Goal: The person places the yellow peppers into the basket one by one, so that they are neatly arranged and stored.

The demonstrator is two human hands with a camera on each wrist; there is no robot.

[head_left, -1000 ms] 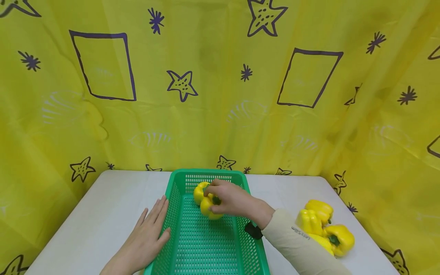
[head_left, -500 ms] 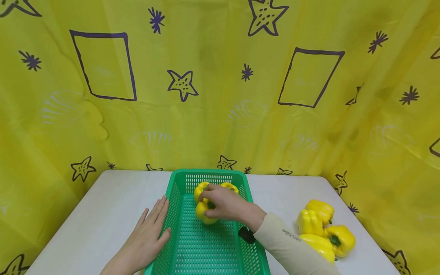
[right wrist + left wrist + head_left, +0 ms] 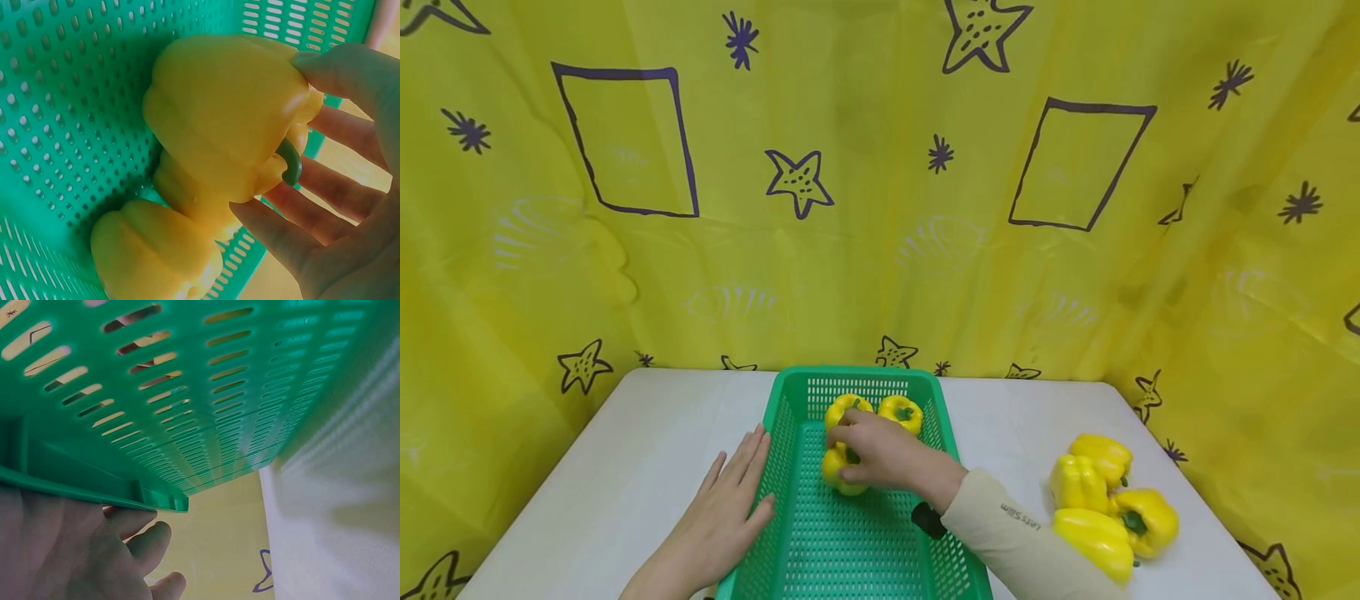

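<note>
My right hand (image 3: pixel 887 454) grips a yellow bell pepper (image 3: pixel 842 479) by its stem end, inside a green plastic basket (image 3: pixel 857 369). In the right wrist view the thumb and fingers curl round that same bell pepper (image 3: pixel 225 106), and its green stem faces the palm. Two more yellow bell peppers stand at the basket's far end, one at back left (image 3: pixel 847 406) and one at back right (image 3: pixel 900 410). My left hand (image 3: pixel 715 512) rests along the basket's left rim with straight fingers. The left wrist view shows its fingers (image 3: pixel 150 547) under the rim's edge.
Several yellow bell peppers (image 3: pixel 1090 533) lie in a group on the white table (image 3: pixel 677 417), right of the basket. A yellow patterned curtain (image 3: pixel 865 267) hangs behind and beside the table. A black strap (image 3: pixel 928 520) is on my right wrist.
My right hand has moved left and slightly nearer me inside the basket, carrying the bell pepper. The back right pepper has come out from behind the hand. My left hand stays put.
</note>
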